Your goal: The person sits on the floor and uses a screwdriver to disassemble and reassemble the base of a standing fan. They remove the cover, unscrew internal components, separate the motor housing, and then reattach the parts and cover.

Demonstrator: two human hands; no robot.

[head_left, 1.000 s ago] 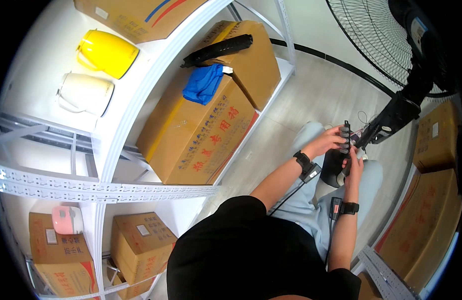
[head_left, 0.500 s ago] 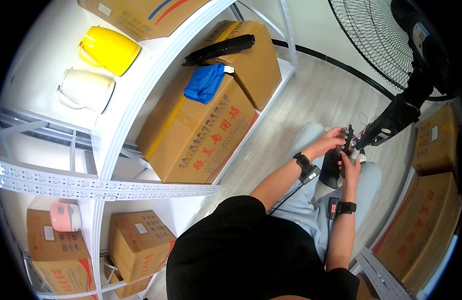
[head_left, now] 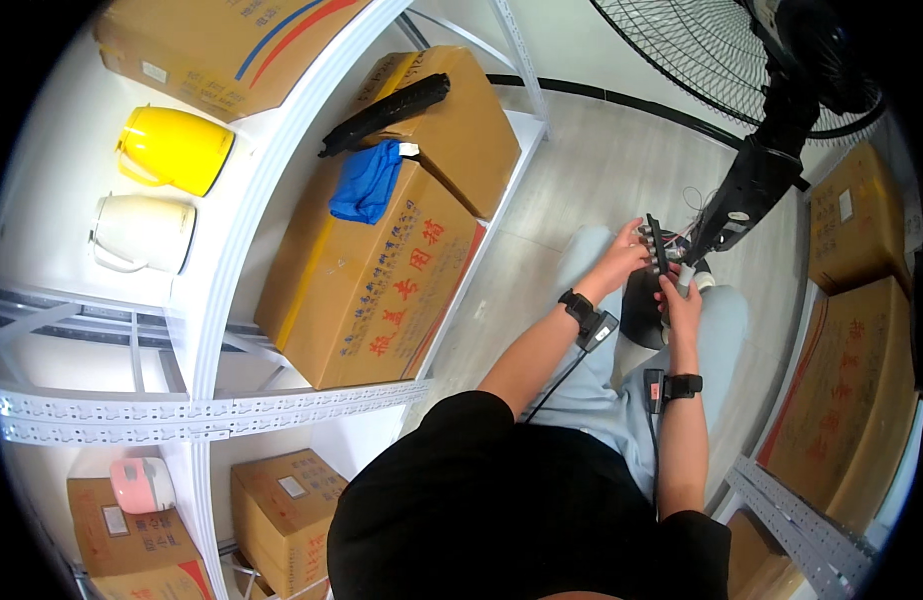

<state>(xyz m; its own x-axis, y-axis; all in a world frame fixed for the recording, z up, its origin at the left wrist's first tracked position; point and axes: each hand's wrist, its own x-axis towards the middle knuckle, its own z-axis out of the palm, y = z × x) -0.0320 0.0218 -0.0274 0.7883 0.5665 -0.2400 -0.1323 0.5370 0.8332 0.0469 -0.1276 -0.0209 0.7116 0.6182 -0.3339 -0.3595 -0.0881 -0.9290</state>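
My left hand (head_left: pixel 625 260) is closed on a narrow black strip-like panel (head_left: pixel 657 240), with small grey knob-like parts along its left side. My right hand (head_left: pixel 682 305) pinches around the panel's lower end. A short grey tube-like piece (head_left: pixel 687 274) shows right by its fingertips; I cannot tell whether they touch it. Thin loose wires (head_left: pixel 694 222) run between the panel and the black housing (head_left: pixel 750 192) on the standing fan's column. Below my hands, a black rounded base (head_left: pixel 641 312) is partly hidden between my legs.
Wire fan guard (head_left: pixel 697 55) is at upper right. White shelving (head_left: pixel 282 130) on the left bears cartons (head_left: pixel 382 290), a blue cloth (head_left: pixel 367 183), a long black piece (head_left: pixel 387 112), yellow (head_left: pixel 177 150) and cream jugs (head_left: pixel 144 233). More cartons (head_left: pixel 842 390) stand at right.
The whole view has shifted, so the shelf things sit lower and the fan and hands sit further left. Both hands stay on the black panel, which looks more upright.
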